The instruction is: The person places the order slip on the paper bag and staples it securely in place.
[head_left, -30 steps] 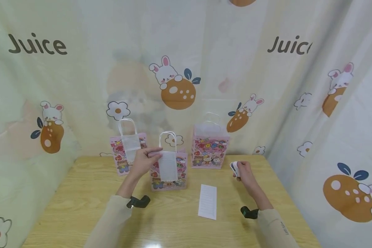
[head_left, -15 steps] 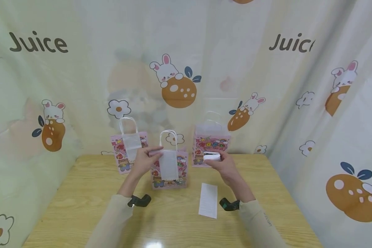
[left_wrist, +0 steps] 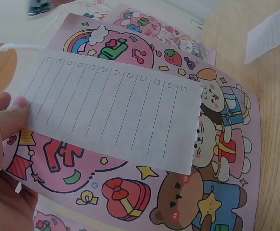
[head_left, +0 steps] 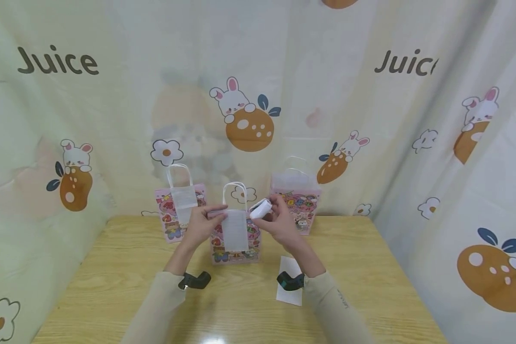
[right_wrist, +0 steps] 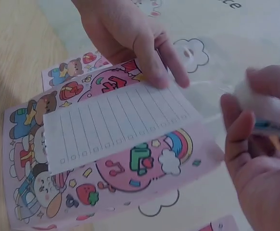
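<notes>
Head view: just below the frame's centre, the left hand (head_left: 199, 225) pinches a lined paper slip (head_left: 235, 231) against a pink cartoon bag (head_left: 254, 235). Immediately right, the right hand (head_left: 285, 223) curls its fingers around a small white device (head_left: 261, 209), near the bag's upper edge.

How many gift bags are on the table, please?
3: the middle bag, gripped by the left hand; the left bag, farther back; the right bag, partly behind the right hand. Any behind these would be hidden.
</notes>
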A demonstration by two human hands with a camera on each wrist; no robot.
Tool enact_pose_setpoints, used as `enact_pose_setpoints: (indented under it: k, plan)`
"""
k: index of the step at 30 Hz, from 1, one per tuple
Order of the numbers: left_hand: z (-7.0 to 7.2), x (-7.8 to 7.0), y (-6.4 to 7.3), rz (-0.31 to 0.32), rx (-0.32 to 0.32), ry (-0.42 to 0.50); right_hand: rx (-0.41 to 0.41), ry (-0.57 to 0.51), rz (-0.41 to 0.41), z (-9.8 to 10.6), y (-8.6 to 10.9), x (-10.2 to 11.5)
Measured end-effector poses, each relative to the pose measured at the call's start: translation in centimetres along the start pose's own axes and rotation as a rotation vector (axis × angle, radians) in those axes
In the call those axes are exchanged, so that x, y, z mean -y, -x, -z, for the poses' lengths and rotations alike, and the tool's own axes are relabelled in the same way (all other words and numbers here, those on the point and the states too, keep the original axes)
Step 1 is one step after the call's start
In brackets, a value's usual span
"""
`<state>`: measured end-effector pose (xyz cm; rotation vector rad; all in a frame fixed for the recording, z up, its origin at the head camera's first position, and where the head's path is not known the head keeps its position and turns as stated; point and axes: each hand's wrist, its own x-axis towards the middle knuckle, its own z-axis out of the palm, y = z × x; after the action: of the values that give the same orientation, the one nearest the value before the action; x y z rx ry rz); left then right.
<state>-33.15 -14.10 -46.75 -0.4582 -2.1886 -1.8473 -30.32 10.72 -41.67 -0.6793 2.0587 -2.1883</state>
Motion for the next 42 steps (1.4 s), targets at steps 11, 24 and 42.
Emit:
enact_pose_setpoints:
  k: [11, 24, 42]
  plan:
    - [-0.1, 0.1, 0.0, -0.031, -0.001, -0.015, 0.083, 0.163, 0.122, -2.6, -1.9, -0.1]
    - [-0.2, 0.0, 0.2, -0.040, -0.002, 0.049, 0.024, 0.650, 0.106, -5.2, -3.1, 0.1]
    - [-0.3, -0.1, 0.0, -0.028, -0.003, 0.049, 0.080, 1.042, 0.122, -4.8, -3.5, -0.6]
